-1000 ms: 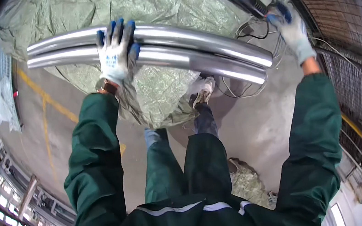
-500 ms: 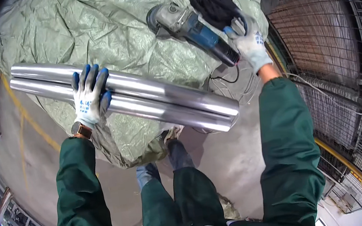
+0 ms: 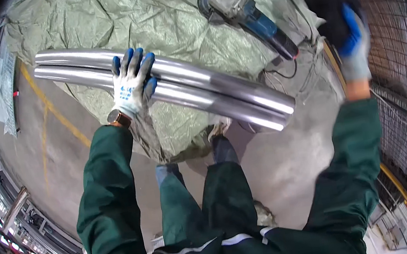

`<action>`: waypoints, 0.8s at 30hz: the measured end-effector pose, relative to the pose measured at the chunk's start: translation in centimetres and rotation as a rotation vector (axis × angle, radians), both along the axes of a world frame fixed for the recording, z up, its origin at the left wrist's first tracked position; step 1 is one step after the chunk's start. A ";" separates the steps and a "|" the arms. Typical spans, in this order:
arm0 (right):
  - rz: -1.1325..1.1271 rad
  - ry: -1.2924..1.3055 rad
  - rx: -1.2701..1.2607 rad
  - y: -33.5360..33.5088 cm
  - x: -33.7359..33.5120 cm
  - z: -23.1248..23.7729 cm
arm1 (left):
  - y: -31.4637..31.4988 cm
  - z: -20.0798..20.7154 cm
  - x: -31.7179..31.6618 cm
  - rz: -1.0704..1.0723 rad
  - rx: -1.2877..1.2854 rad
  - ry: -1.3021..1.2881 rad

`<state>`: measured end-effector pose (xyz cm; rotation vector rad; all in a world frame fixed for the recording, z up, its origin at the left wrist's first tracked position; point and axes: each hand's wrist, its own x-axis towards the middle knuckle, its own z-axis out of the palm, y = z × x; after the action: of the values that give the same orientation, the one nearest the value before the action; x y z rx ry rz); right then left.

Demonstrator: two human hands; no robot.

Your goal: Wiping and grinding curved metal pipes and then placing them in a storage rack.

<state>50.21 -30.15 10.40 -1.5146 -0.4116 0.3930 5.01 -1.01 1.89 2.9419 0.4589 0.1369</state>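
Observation:
Two shiny metal tubes (image 3: pixel 198 88) lie side by side on a crumpled pale green tarp (image 3: pixel 166 12). My left hand (image 3: pixel 131 85), in a white glove with blue fingertips, rests across them with its fingers stretched out. At the far right, my gloved right hand (image 3: pixel 356 48) is closed on a black cloth (image 3: pixel 325 0), which hangs raised and blurred beyond the tarp's edge. Between the tubes and the cloth, a blue and grey angle grinder (image 3: pixel 251 19) lies on the tarp, its cord running off its near end.
Wire mesh cage panels (image 3: pixel 393 33) stand along the right side. A yellow line (image 3: pixel 53 109) crosses the grey floor (image 3: pixel 292 166) on the left. Racks with long metal parts (image 3: pixel 35 223) stand at the lower left. My feet are at the tarp's near edge.
My right hand has lifted the black cloth off the tarp beside the grinder and swung it to the right. The left hand stays on the tubes. The whole view has shifted.

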 end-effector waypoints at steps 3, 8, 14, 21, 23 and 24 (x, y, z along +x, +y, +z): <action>0.240 0.403 0.139 -11.2 -9.4 5.5 | 0.9 0.2 -0.5 -0.004 0.044 0.008; 0.053 0.099 -0.611 -8.1 -25.3 6.6 | 2.3 0.1 -0.9 -0.083 -0.037 0.032; 0.104 -0.741 -1.010 3.5 -30.9 -6.9 | 12.2 0.8 -5.5 -0.111 0.067 0.028; 0.142 -0.752 -0.901 34.6 -43.3 -6.1 | 19.1 -2.2 -8.3 -0.197 -0.160 -0.194; 0.149 -0.769 -0.761 39.4 -46.2 -9.0 | 21.2 -4.7 -9.2 0.039 -0.709 -0.505; 0.131 -0.772 -0.739 39.2 -46.1 -9.5 | 21.3 -5.1 -9.3 0.027 -0.725 -0.498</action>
<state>4.10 9.02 0.90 -2.3583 -1.0538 0.0254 -4.27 20.27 -3.20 2.0951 0.3665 0.5572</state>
